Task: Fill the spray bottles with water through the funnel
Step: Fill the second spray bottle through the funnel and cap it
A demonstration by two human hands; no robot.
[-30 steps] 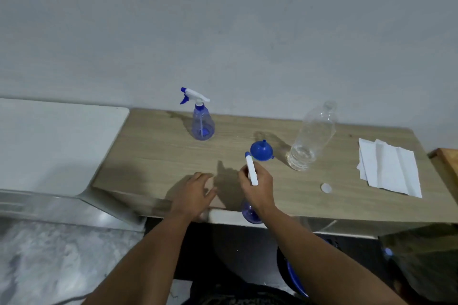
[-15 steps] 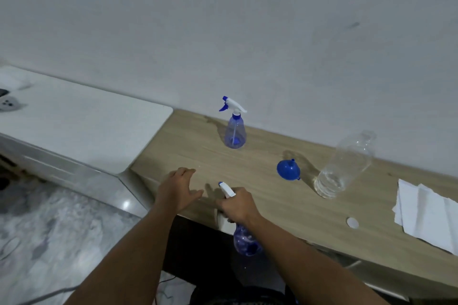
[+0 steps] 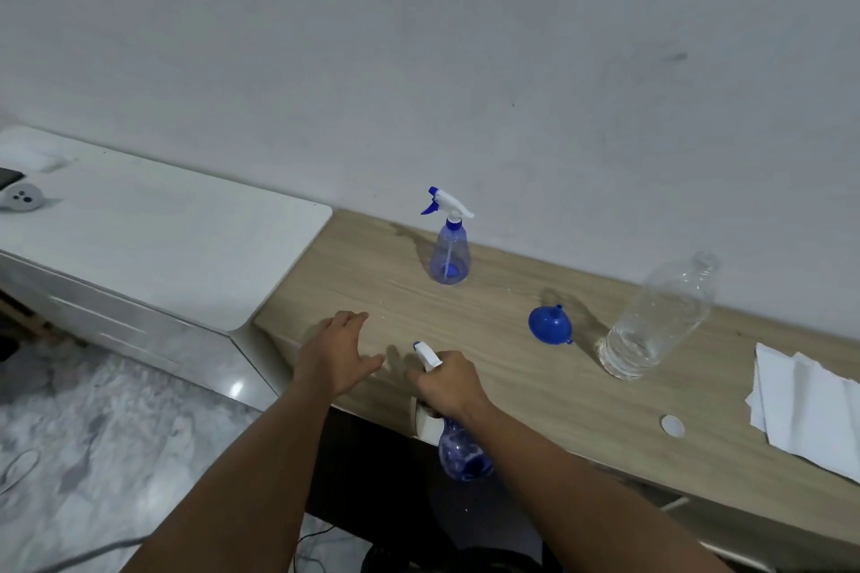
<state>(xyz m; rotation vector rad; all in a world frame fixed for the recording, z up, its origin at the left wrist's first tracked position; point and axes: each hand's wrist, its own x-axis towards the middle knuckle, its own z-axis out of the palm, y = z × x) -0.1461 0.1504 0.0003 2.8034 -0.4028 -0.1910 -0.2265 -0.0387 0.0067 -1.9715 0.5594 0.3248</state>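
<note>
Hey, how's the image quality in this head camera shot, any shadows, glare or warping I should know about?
Head view: dim, bluish light; soft shadows trail up-left from the standing spray bottle and funnel; a bright glare spot on the floor; wide-angle warping bends the wooden table edge; the held spray bottle looks slightly blurred.

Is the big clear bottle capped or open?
Open. The clear bottle shows a bare neck with no cap, and a small white cap lies apart from it on the wooden table.

Both forearms are bare to the frame's edge, and the left hand (image 3: 337, 356) and right hand (image 3: 449, 384) wear nothing.
</note>
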